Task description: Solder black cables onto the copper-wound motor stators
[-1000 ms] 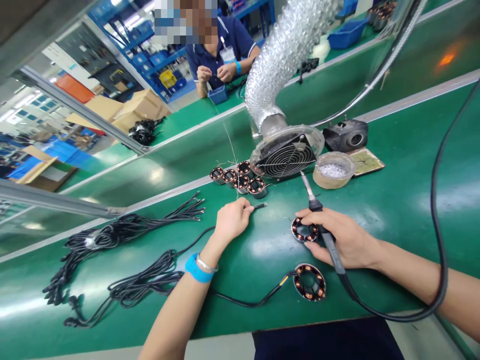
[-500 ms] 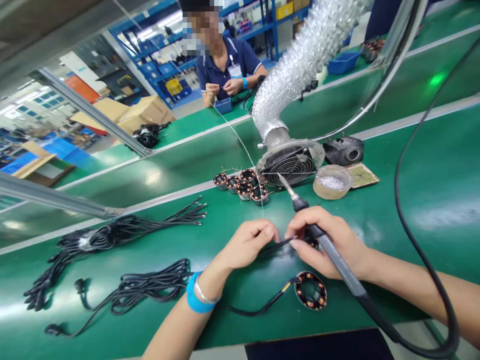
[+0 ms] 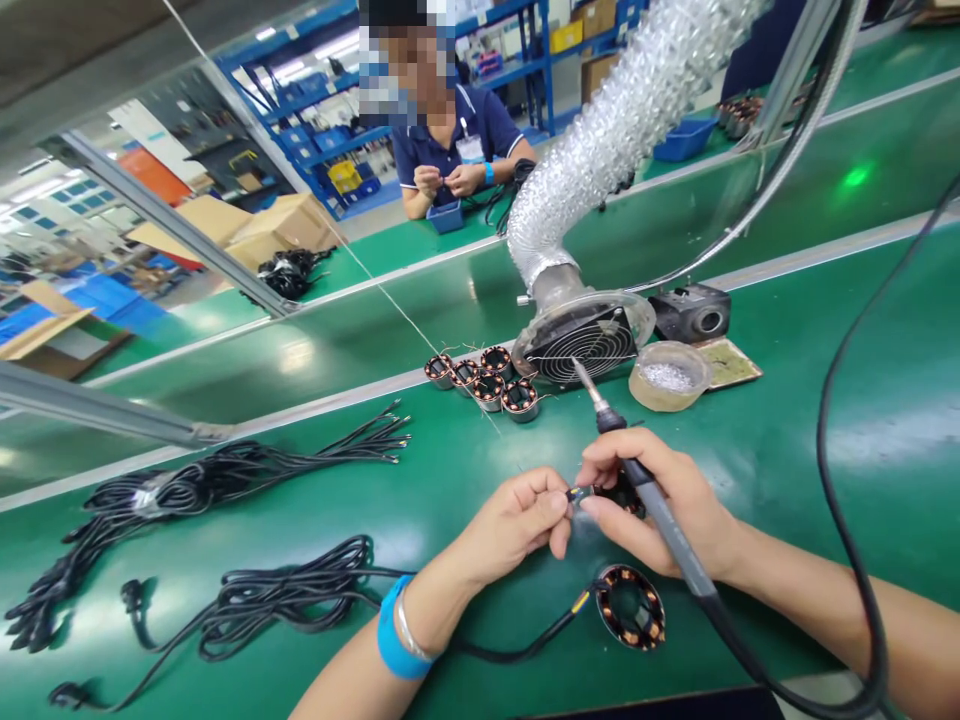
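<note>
a black cable end (image 3: pixel 577 493) is pinched in the left hand (image 3: pixel 517 520) against a small stator (image 3: pixel 621 496) steadied under the right hand (image 3: pixel 660 500), which also grips the soldering iron (image 3: pixel 637 470), tip raised clear, near the green bench's (image 3: pixel 787 440) front edge. a wired stator (image 3: pixel 631 606) lies just beside.

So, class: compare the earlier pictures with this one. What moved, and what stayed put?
The left hand drew a black cable end back from near the small coils to the right hand, meeting at the stator it holds. The soldering iron stays gripped; the near stator stays on the belt.
</note>
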Available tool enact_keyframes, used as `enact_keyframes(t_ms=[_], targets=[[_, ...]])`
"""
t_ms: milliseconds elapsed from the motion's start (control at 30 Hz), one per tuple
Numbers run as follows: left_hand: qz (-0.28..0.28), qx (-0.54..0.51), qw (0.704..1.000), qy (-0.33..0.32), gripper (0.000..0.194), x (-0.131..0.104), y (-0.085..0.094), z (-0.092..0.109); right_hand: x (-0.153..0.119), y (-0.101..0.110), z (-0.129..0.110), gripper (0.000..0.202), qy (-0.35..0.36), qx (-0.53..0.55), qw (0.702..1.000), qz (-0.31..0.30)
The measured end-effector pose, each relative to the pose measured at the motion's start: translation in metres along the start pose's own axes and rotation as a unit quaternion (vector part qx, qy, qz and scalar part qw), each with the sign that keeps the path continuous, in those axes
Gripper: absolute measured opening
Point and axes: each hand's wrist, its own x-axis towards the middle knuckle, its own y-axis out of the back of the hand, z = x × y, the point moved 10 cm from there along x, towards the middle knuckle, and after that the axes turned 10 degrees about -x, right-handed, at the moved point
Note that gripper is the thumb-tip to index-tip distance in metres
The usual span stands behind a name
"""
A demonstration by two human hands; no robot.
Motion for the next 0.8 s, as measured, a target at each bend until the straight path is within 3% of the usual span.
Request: enact_keyframes(t_ms=[233, 433, 600, 800], targets=[[0.059, 0.029, 0.998, 0.007, 0.048, 0.001, 0.008, -0.005, -0.003, -0.005, 0.004, 0.028, -0.030, 0.002, 1.000, 0.008], [0.140, 0.032, 0.989, -0.040, 0.045, -0.001, 0.021, 0.000, -0.010, -0.012, 0.009, 0.030, -0.063, -0.029, 0.997, 0.017], [0.161, 0.061, 0.983, -0.058, 0.050, -0.002, 0.027, 0.007, -0.011, -0.015, -0.014, 0.024, 0.029, -0.087, 0.995, 0.025], [0.131, 0.264, 0.952, -0.080, 0.032, -0.009, 0.018, 0.016, 0.001, -0.004, -0.018, 0.026, 0.070, -0.118, 0.990, 0.022]])
